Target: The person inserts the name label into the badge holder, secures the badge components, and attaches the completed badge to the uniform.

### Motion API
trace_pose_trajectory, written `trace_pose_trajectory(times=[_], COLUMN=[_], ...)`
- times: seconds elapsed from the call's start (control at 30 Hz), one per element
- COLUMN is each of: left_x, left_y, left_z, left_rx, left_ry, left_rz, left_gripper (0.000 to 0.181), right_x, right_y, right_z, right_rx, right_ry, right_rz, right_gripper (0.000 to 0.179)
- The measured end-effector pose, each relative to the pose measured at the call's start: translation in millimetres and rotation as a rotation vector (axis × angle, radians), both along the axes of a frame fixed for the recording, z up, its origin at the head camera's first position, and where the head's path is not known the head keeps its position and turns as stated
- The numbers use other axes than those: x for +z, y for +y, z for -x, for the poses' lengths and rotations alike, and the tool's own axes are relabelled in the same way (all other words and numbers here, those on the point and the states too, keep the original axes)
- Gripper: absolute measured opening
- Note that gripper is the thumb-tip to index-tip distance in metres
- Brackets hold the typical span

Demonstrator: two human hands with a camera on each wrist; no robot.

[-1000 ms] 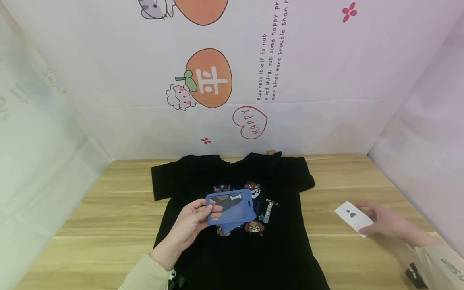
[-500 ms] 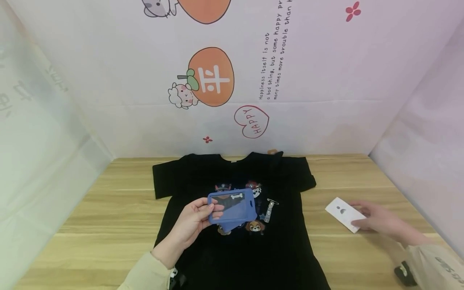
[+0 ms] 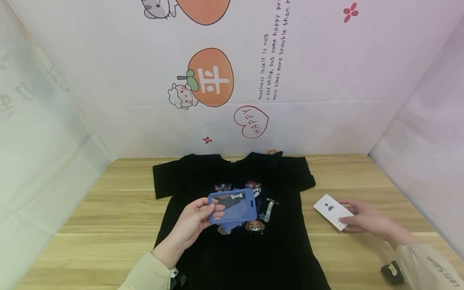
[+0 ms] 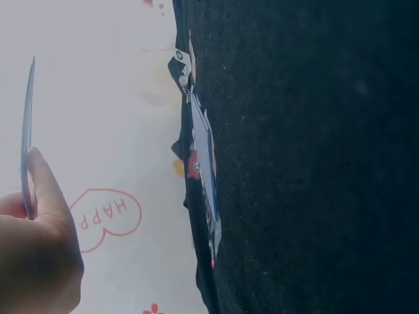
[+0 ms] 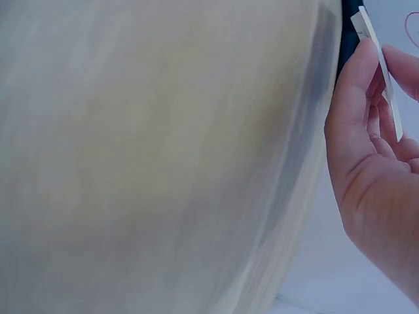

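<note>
My left hand (image 3: 193, 223) pinches the left end of a blue card holder (image 3: 251, 206) with a clear window, above a black T-shirt (image 3: 246, 259). A second blue piece (image 3: 229, 226) lies on the shirt beneath, partly hidden; the left wrist view shows this flat blue piece (image 4: 204, 157) apart from the raised holder (image 4: 28, 124), seen edge-on. My right hand (image 3: 364, 221) holds a white card (image 3: 330, 210) with a grey person icon, thumb on one face and fingers behind. In the right wrist view the card (image 5: 386, 85) appears nearly edge-on.
A badge clip (image 3: 268, 211) with a safety pin lies on the shirt, right of the holder. The shirt is spread on a wooden table (image 3: 108, 225). Printed white cloth (image 3: 308, 80) hangs behind the table, with pale cloth on both sides.
My right hand has moved left with the white card, towards the T-shirt. My left hand and the blue card holder have stayed almost still.
</note>
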State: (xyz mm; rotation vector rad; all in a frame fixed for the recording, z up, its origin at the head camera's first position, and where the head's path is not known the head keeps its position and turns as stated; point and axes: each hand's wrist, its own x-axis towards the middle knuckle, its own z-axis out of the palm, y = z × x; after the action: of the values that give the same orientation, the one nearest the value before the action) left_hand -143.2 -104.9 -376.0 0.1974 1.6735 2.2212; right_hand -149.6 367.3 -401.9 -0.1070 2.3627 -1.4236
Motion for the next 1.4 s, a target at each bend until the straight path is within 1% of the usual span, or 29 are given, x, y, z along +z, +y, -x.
trace_pose_trajectory(times=[0.17,0.27,0.53,0.73,0.83,0.9,0.97,1.03,1.13,1.2,1.27,1.33,1.4], left_x=[0.5,0.1,-1.5,-0.7,-0.4,-0.2,-0.1,0.1,0.3,0.6,1.2,1.8,2.2], left_y=[0.2,0.2,0.4,1.4,2.0,2.3,2.9,3.4,4.4,5.2,6.5,7.9,9.4], left_z=[0.5,1.1,1.2,1.2,1.2,1.1,0.9,0.5,0.1,-0.3,-0.7,-1.3,-1.7], left_rx=[-0.002,-0.003,-0.006,0.003,0.010,0.007,0.003,-0.003,-0.004,-0.003,-0.001,0.000,-0.002], left_ry=[0.004,0.009,0.012,0.006,0.007,0.009,0.012,0.015,0.014,0.014,0.013,0.015,0.016], left_rz=[-0.009,-0.006,-0.018,-0.022,-0.021,-0.023,-0.027,-0.031,-0.035,-0.031,-0.028,-0.024,-0.024], left_gripper=[0.011,0.012,0.012,0.013,0.013,0.013,0.012,0.013,0.014,0.014,0.014,0.014,0.016], right_x=[5.8,8.4,15.0,23.3,28.1,31.0,33.8,36.8,41.6,45.4,49.5,53.7,57.9], right_y=[-6.7,-11.7,-30.9,-49.0,-57.4,-62.6,-68.4,-74.6,-85.1,-92.6,-100.5,-109.6,-119.4], right_z=[1.0,1.7,4.0,5.6,6.5,6.7,6.3,5.7,4.1,2.1,-0.4,-3.3,-6.9], right_rx=[0.004,0.026,0.071,0.086,0.090,0.093,0.097,0.094,0.064,0.033,-0.005,-0.043,-0.081], right_ry=[-0.013,0.006,0.003,0.035,0.055,0.070,0.097,0.117,0.146,0.167,0.201,0.252,0.320], right_rz=[0.057,0.083,0.175,0.223,0.264,0.308,0.355,0.398,0.436,0.435,0.405,0.350,0.275], right_gripper=[0.074,0.071,0.059,0.057,0.045,0.034,0.026,0.025,0.028,0.029,0.029,0.024,0.015])
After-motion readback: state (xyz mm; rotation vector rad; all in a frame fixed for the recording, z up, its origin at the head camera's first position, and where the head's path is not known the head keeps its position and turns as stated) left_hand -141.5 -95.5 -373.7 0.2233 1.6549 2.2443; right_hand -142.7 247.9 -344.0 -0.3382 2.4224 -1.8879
